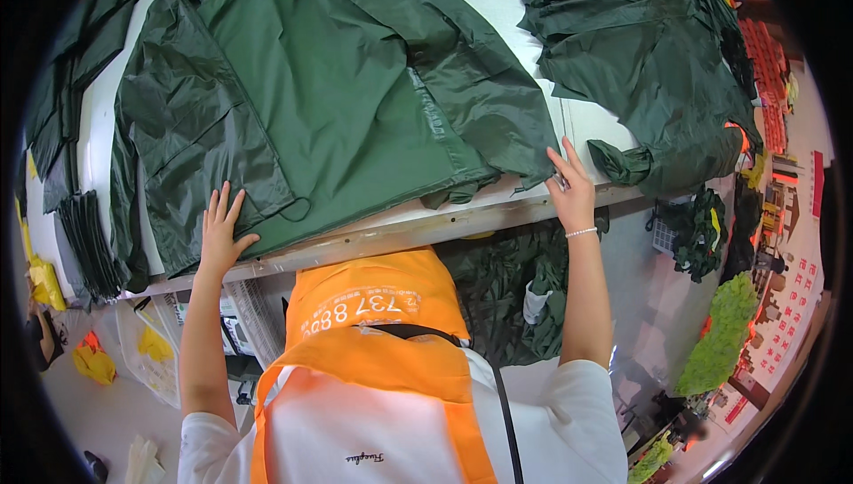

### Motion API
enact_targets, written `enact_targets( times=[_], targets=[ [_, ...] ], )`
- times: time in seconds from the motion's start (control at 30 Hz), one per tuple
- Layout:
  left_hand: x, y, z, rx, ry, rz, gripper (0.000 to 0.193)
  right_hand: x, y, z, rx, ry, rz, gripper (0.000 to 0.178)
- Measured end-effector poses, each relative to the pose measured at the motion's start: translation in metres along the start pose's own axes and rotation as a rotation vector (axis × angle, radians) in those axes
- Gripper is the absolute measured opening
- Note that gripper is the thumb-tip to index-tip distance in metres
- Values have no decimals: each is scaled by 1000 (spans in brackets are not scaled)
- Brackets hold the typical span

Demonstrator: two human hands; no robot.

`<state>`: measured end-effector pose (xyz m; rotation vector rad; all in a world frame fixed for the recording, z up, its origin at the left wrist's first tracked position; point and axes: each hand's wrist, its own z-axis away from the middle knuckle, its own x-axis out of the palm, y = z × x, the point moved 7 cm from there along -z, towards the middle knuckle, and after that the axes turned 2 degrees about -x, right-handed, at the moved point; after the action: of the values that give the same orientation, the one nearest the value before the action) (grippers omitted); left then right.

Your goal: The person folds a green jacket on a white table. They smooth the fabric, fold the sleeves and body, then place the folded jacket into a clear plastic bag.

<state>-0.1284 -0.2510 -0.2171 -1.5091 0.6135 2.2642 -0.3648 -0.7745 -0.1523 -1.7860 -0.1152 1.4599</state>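
Observation:
A dark green raincoat-like jacket (329,102) lies spread on the white table, its front panels folded outward and the smooth green inside showing. My left hand (225,233) rests flat with fingers spread on the left front panel, close to the hem and a small cord loop (295,209). At the jacket's lower right corner, my right hand (573,192) has its fingers partly curled at the garment's edge and seems to pinch it. A bracelet circles that wrist.
A heap of dark green garments (649,57) covers the table's right side. Folded green pieces (84,57) lie along the left. The table's front edge (382,237) runs before my orange apron (382,297). More green fabric (506,288) hangs or lies below it.

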Motion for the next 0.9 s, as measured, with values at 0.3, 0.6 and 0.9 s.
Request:
enact_targets(
  times=[0.3,0.6,0.9],
  targets=[
    [-126,169,-65,417,238,745,85,-9,-114,-61,-27,-36,-568,37],
    [-149,283,-126,408,-354,1495,41,19,-159,-59,154,-169,-784,28],
    [-138,286,-136,121,-240,1701,25,-14,-225,-39,-258,346,207,27]
  ],
)
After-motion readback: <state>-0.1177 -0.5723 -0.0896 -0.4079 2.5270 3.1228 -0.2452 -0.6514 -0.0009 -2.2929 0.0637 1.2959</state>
